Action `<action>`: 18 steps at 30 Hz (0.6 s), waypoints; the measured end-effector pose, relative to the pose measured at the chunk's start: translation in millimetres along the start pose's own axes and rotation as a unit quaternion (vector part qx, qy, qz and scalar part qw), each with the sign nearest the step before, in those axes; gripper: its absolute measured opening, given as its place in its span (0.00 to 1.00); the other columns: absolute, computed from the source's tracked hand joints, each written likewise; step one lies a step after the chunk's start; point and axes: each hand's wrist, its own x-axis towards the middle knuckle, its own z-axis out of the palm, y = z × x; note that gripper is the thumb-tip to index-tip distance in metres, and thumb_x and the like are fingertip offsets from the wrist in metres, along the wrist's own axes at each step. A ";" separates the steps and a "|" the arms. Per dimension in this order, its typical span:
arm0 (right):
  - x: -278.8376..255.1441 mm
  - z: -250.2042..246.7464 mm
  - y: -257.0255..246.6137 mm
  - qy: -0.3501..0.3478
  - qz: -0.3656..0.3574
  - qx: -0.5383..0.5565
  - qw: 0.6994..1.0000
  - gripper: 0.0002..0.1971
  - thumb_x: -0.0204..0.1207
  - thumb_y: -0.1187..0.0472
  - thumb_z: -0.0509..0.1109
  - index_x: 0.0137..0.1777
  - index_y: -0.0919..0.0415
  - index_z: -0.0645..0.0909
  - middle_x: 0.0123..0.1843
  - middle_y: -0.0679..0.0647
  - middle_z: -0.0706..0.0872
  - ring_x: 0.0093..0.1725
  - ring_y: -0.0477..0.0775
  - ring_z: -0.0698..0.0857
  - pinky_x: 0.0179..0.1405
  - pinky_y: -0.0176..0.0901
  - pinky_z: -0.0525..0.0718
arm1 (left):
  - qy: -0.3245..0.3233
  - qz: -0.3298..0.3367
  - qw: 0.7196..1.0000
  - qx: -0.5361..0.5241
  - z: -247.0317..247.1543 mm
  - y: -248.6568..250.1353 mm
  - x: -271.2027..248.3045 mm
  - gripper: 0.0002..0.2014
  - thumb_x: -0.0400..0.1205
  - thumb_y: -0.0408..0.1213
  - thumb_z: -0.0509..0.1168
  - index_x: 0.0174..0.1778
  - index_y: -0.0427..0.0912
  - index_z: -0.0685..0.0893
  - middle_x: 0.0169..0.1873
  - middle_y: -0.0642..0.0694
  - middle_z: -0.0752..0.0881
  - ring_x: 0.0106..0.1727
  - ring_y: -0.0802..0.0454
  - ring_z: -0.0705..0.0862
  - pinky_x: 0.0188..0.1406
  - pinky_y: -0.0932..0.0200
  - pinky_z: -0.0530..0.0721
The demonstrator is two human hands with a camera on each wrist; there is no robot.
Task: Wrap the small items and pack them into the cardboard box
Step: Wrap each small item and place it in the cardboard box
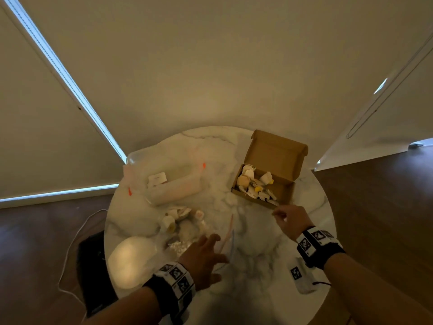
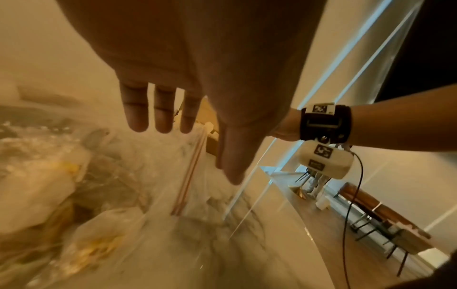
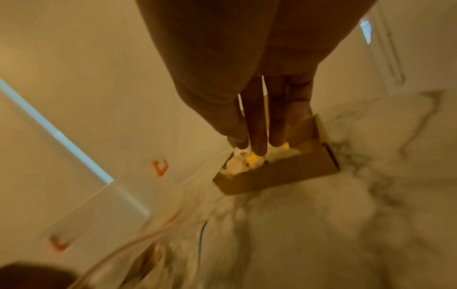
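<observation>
An open cardboard box (image 1: pixel 284 191) stands at the table's back right, lid up, with several paper-wrapped items (image 1: pixel 253 184) inside. My right hand (image 1: pixel 288 219) hovers at the box's near edge. In the right wrist view its fingers (image 3: pixel 257 127) are straight above the box (image 3: pixel 277 174) and hold nothing. A clear zip bag (image 1: pixel 187 231) with more small items (image 1: pixel 173 221) lies in the middle. My left hand (image 1: pixel 206 252) reaches over it with fingers (image 2: pixel 163 113) spread and empty; the bag (image 2: pixel 138 176) is blurred below.
The round marble table (image 1: pixel 257 277) also carries a roll of white wrap (image 1: pixel 173 186) at the back left and a white bundle (image 1: pixel 131 256) at the front left. On the floor to the left lie a black object (image 1: pixel 91 266) and a white cable (image 1: pixel 70 242).
</observation>
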 end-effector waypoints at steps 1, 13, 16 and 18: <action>-6.9 9.7 -5.5 -0.017 -0.024 0.008 1.000 0.08 0.75 0.65 0.70 0.51 0.61 0.89 0.51 0.56 0.90 0.51 0.55 0.87 0.51 0.35 0.78 | 0.003 -0.018 1.000 -0.003 3.1 -1.8 -2.2 0.24 0.80 0.54 0.65 0.73 0.62 0.72 0.79 0.49 0.56 0.75 0.41 0.62 0.75 0.44 0.69; -45.5 103.2 -93.4 -0.266 -0.222 -0.121 0.930 0.21 0.81 0.67 0.61 0.74 0.61 0.74 0.75 0.60 0.74 0.75 0.61 0.71 0.77 0.49 0.67 | 0.196 -0.177 0.948 -0.178 -0.8 -33.8 -22.2 0.23 0.78 0.28 0.64 0.70 0.43 0.78 0.70 0.47 0.74 0.65 0.41 0.80 0.59 0.50 0.79; -34.7 112.3 -97.0 -0.308 -0.170 -0.145 0.925 0.22 0.83 0.69 0.58 0.77 0.59 0.71 0.77 0.61 0.73 0.75 0.62 0.73 0.75 0.48 0.70 | 0.233 -0.173 0.941 -0.176 3.7 -35.6 -28.2 0.24 0.76 0.27 0.64 0.70 0.42 0.78 0.70 0.46 0.75 0.61 0.38 0.82 0.55 0.47 0.83; -23.9 117.3 -106.1 -0.267 -0.166 -0.135 0.940 0.20 0.83 0.65 0.59 0.75 0.60 0.72 0.73 0.62 0.76 0.72 0.63 0.76 0.71 0.48 0.73 | 0.242 -0.149 0.943 -0.172 10.2 -32.2 -31.9 0.24 0.76 0.27 0.65 0.70 0.42 0.78 0.68 0.46 0.77 0.56 0.38 0.84 0.51 0.46 0.85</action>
